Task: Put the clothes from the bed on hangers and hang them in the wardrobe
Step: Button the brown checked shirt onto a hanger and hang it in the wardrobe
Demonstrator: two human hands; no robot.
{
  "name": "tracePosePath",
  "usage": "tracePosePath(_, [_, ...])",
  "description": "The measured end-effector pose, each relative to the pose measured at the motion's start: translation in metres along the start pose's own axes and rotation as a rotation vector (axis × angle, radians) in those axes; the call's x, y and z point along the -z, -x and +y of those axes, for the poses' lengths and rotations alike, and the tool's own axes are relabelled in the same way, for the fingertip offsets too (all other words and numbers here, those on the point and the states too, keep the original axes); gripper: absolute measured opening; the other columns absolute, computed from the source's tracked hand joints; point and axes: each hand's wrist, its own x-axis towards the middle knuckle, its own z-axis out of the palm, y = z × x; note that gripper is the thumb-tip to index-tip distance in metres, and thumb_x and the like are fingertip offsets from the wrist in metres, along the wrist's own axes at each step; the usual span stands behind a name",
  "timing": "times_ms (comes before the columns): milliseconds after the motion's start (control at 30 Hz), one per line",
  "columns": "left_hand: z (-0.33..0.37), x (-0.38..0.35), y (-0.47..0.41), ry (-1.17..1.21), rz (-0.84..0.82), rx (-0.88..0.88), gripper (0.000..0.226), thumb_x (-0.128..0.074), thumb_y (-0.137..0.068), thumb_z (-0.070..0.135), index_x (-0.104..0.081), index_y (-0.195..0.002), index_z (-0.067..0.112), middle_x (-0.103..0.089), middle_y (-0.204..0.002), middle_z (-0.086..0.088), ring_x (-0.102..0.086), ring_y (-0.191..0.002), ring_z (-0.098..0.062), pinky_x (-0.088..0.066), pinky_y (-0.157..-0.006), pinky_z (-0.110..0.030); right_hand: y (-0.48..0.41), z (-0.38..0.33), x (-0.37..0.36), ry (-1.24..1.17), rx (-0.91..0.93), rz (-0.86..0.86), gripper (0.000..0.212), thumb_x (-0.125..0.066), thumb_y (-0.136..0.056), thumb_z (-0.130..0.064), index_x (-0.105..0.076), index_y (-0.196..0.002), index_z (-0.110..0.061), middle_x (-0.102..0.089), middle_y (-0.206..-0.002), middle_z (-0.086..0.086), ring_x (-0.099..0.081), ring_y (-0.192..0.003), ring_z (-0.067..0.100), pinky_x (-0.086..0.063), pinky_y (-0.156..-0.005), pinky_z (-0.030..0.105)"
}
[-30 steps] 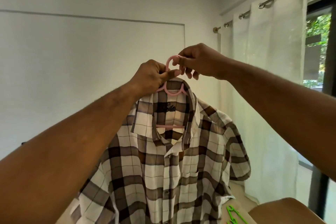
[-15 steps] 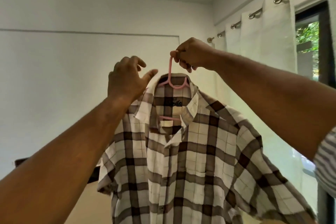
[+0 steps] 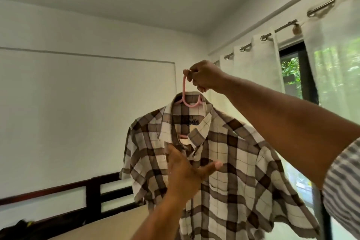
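Observation:
A brown and white checked shirt (image 3: 229, 163) hangs on a pink hanger (image 3: 185, 95) in the air in front of me. My right hand (image 3: 204, 76) grips the hanger's hook from above, at arm's length. My left hand (image 3: 185, 169) is lower, in front of the shirt's chest just below the collar, with fingers straight and thumb spread; whether it touches the cloth is unclear. The shirt's collar is open and its short sleeves hang out to both sides.
The bed (image 3: 109, 226) lies below, with a dark wooden headboard (image 3: 93, 195) against the white wall. A dark garment (image 3: 17, 229) lies at the bed's lower left. White curtains (image 3: 259, 64) on a rod cover a window on the right.
My left hand let go of the hanger's neck and dropped to the shirt's chest. My right hand kept hold of the hook. The view swung left, bringing the bed and headboard into sight.

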Motion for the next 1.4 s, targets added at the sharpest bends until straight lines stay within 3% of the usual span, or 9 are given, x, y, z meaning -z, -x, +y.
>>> tracePosePath(67, [0.010, -0.001, -0.003, 0.119, 0.067, -0.056, 0.145, -0.093, -0.043, 0.065, -0.002, -0.152, 0.035, -0.024, -0.161, -0.004, -0.027, -0.149, -0.027, -0.039, -0.115, -0.049, 0.005, -0.004, -0.002, 0.032, -0.006, 0.014, 0.034, -0.063, -0.100, -0.032, -0.069, -0.080, -0.006, -0.057, -0.063, 0.004, -0.054, -0.048, 0.018, -0.045, -0.047, 0.029])
tracePosePath(200, [0.024, 0.012, -0.010, 0.192, 0.283, -0.348, 0.084, -0.086, -0.077, 0.034, -0.035, -0.143, 0.032, -0.044, -0.137, 0.010, -0.051, -0.119, -0.005, -0.052, -0.083, -0.009, 0.015, -0.013, -0.004, 0.081, -0.016, 0.071, 0.028, -0.061, -0.101, -0.024, -0.071, -0.090, -0.001, -0.063, -0.076, 0.011, -0.056, -0.056, 0.022, -0.049, -0.050, 0.032])
tracePosePath(333, [0.023, 0.033, -0.010, 0.031, 0.247, -0.466, 0.022, -0.077, -0.087, 0.023, -0.063, -0.101, 0.029, -0.062, -0.100, 0.015, -0.062, -0.091, 0.001, -0.056, -0.075, -0.020, 0.030, -0.029, -0.005, 0.066, -0.017, 0.124, 0.023, -0.058, -0.100, -0.014, -0.070, -0.088, 0.000, -0.060, -0.077, 0.013, -0.053, -0.059, 0.023, -0.050, -0.057, 0.037])
tracePosePath(467, [0.017, 0.059, -0.015, 0.014, 0.170, -0.480, 0.026, -0.075, -0.088, 0.014, -0.061, -0.109, 0.022, -0.063, -0.092, 0.023, -0.066, -0.085, 0.007, -0.050, -0.073, -0.005, 0.045, -0.051, 0.000, 0.077, -0.028, 0.009, 0.027, -0.059, -0.102, -0.025, -0.068, -0.083, -0.008, -0.056, -0.064, 0.006, -0.051, -0.050, 0.017, -0.044, -0.050, 0.031])
tracePosePath(633, [0.018, 0.066, -0.021, -0.377, 0.231, -0.312, 0.064, -0.077, -0.086, 0.040, -0.038, -0.131, 0.015, -0.068, -0.105, 0.000, -0.068, -0.088, -0.021, -0.060, -0.074, -0.042, 0.070, -0.067, 0.022, 0.240, -0.148, -0.196, 0.031, -0.057, -0.102, -0.040, -0.069, -0.096, -0.011, -0.060, -0.068, 0.002, -0.054, -0.056, 0.016, -0.047, -0.055, 0.029])
tracePosePath(767, [0.031, 0.059, -0.008, -0.525, 0.296, -0.546, 0.059, -0.078, -0.086, 0.032, -0.035, -0.123, 0.015, -0.064, -0.101, -0.007, -0.063, -0.080, -0.022, -0.054, -0.063, -0.035, 0.091, -0.057, 0.045, 0.285, -0.217, -0.177, 0.037, -0.058, -0.100, -0.042, -0.069, -0.099, -0.007, -0.062, -0.069, 0.003, -0.054, -0.055, 0.015, -0.048, -0.056, 0.029])
tracePosePath(933, [0.075, 0.041, -0.014, -0.677, 0.332, -0.776, 0.111, -0.082, -0.064, 0.061, -0.026, -0.151, 0.020, -0.034, -0.147, -0.013, -0.037, -0.133, -0.032, -0.034, -0.104, -0.049, 0.119, -0.038, 0.093, 0.206, -0.243, -0.125, 0.039, -0.057, -0.100, -0.038, -0.066, -0.106, 0.000, -0.060, -0.073, 0.007, -0.054, -0.058, 0.018, -0.050, -0.055, 0.030])
tracePosePath(1133, [0.127, -0.017, -0.037, -0.403, -0.307, -0.516, 0.055, -0.082, -0.064, 0.060, -0.063, -0.094, 0.019, -0.069, -0.084, -0.003, -0.066, -0.076, -0.022, -0.055, -0.073, -0.039, 0.150, -0.006, 0.150, 0.269, -0.235, -0.065, 0.045, -0.061, -0.097, -0.044, -0.069, -0.101, 0.000, -0.058, -0.080, 0.010, -0.054, -0.069, 0.023, -0.049, -0.058, 0.030])
tracePosePath(1400, [0.160, -0.166, -0.018, -0.241, -0.413, -0.594, 0.045, -0.085, -0.069, 0.053, -0.062, -0.095, 0.023, -0.066, -0.081, 0.001, -0.064, -0.070, -0.017, -0.060, -0.069, -0.042, 0.214, 0.066, 0.248, 0.370, -0.305, 0.105, 0.041, -0.063, -0.097, -0.043, -0.072, -0.092, -0.004, -0.060, -0.071, 0.002, -0.056, -0.065, 0.016, -0.050, -0.058, 0.028])
